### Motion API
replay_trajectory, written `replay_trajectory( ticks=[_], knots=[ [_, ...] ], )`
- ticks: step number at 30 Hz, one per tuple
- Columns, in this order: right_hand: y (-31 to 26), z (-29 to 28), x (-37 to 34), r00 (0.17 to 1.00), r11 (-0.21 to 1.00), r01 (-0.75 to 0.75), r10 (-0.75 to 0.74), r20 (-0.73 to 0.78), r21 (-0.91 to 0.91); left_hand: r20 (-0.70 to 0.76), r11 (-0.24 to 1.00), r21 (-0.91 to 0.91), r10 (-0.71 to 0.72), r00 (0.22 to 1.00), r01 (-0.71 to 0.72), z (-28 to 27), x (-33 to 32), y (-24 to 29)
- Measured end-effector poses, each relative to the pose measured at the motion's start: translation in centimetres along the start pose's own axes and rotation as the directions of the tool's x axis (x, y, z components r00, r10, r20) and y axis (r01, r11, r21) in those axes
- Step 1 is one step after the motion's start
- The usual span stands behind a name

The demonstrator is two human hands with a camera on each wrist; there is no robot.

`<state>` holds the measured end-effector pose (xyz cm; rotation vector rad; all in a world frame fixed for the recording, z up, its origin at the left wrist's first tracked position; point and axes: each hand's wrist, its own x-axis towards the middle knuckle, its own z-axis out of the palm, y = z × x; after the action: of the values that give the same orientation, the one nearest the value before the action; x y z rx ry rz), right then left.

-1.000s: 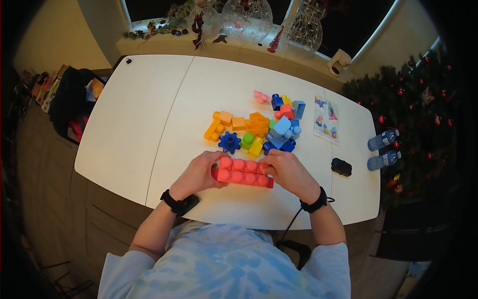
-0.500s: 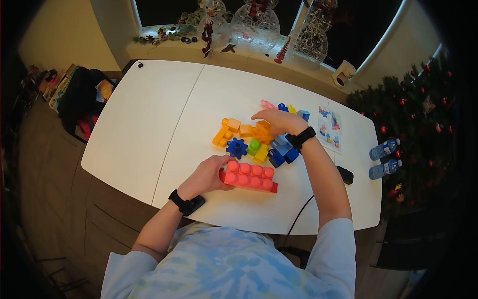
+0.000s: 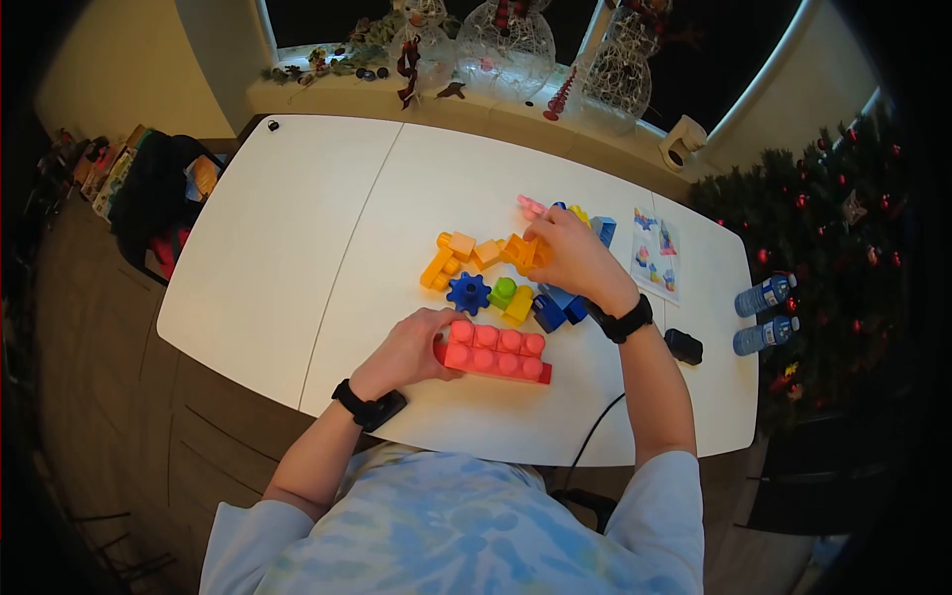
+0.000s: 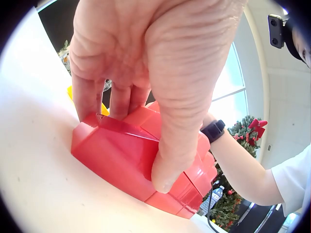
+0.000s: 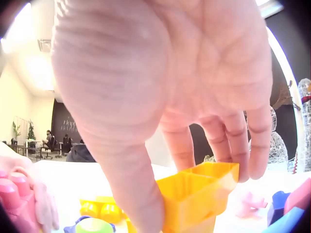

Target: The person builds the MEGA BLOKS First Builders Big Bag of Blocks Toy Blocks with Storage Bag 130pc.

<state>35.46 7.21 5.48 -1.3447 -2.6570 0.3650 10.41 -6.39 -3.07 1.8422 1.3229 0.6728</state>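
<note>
My left hand (image 3: 405, 349) holds the left end of a long coral-red assembly of toy building blocks (image 3: 496, 352), studs up, close over the white table. In the left wrist view the thumb lies along its near side, with fingers over the far side. Up at the block pile, my right hand (image 3: 578, 260) grips an orange building block (image 5: 194, 194) between thumb and fingers; the block's hollow side faces up. Nearby are a blue gear-shaped piece (image 3: 468, 293), a green block (image 3: 504, 292), a yellow block (image 3: 517, 307) and dark blue blocks (image 3: 548, 314).
More orange blocks (image 3: 436, 270) lie left of the right hand, and a pink piece (image 3: 531, 207) behind it. A picture sheet (image 3: 655, 260), a black object (image 3: 683, 346) and two water bottles (image 3: 765, 296) are at the right. A cable (image 3: 598, 424) crosses the table's front.
My right hand has left the coral-red assembly, reached forward over the pile, and now grips an orange block. The left hand has kept its hold on the assembly.
</note>
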Motion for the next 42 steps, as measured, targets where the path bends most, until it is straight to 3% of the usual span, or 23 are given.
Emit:
replay_trajectory(
  ticks=[2, 6, 8, 10, 16, 20, 26, 28, 32, 34, 36, 37, 39, 42],
  knots=[
    [-0.4, -0.2, -2.0, 0.995, 0.981, 0.073, -0.059, -0.083, 0.179, -0.003, 1.000, 0.008, 0.004, 1.000, -0.004, 0.0, 0.0, -0.1],
    [-1.6, 0.0, -4.8, 0.999, 0.936, 0.045, -0.045, -0.007, 0.350, -0.002, 1.000, 0.007, 0.000, 1.000, 0.000, -0.1, -0.1, 0.1],
    [-0.9, 0.8, -5.0, 0.999, 0.952, 0.033, -0.021, -0.043, 0.305, 0.006, 1.000, -0.006, -0.006, 1.000, 0.006, 0.0, -0.1, 0.0],
    [0.3, 1.9, -4.4, 0.983, 0.984, 0.034, -0.002, -0.184, 0.174, -0.027, 1.000, 0.004, 0.001, 1.000, -0.001, 0.3, -0.1, -0.3],
    [1.1, 3.1, -3.3, 0.982, 0.995, 0.092, -0.082, -0.171, 0.050, 0.002, 1.000, -0.011, 0.019, 1.000, -0.019, 0.0, 0.0, -0.2],
    [0.7, 2.8, -3.0, 0.987, 0.997, 0.050, -0.041, -0.157, 0.054, -0.007, 1.000, -0.016, 0.025, 1.000, -0.025, 0.1, 0.0, -0.3],
    [-2.4, 0.0, -4.9, 0.990, 0.932, 0.014, 0.038, -0.135, 0.362, -0.014, 1.000, 0.007, 0.025, 1.000, -0.025, 0.1, 0.0, -0.2],
    [-3.8, 0.4, -6.0, 0.986, 0.775, 0.108, -0.005, -0.165, 0.622, -0.045, 0.998, 0.001, 0.057, 0.997, -0.057, 0.1, 0.0, -0.1],
    [-5.8, 2.7, -7.4, 0.966, 0.762, 0.246, -0.142, -0.216, 0.599, 0.011, 1.000, -0.012, -0.003, 1.000, 0.003, 0.0, 0.0, 0.0],
    [-6.7, 2.9, -7.9, 0.969, 0.796, 0.236, -0.147, -0.201, 0.557, -0.006, 1.000, -0.001, 0.012, 1.000, -0.012, 0.1, -0.1, -0.2],
    [-7.2, 3.3, -8.2, 0.999, 0.778, 0.016, -0.040, 0.025, 0.627, -0.011, 1.000, 0.009, 0.015, 1.000, -0.015, 0.0, -0.1, 0.0],
    [-7.1, 4.0, -8.3, 0.999, 0.779, 0.017, -0.042, 0.025, 0.627, -0.014, 1.000, 0.018, 0.020, 1.000, -0.019, 0.0, -0.1, 0.0],
    [-6.5, 5.8, -8.2, 0.948, 0.864, 0.290, -0.201, -0.247, 0.411, -0.037, 1.000, 0.002, 0.030, 0.999, -0.030, 0.1, -0.1, 0.0],
    [-6.4, 6.1, -8.4, 0.945, 0.901, 0.292, -0.220, -0.241, 0.321, -0.054, 0.999, -0.014, 0.044, 0.998, -0.045, 0.1, -0.1, 0.0]
  ],
)
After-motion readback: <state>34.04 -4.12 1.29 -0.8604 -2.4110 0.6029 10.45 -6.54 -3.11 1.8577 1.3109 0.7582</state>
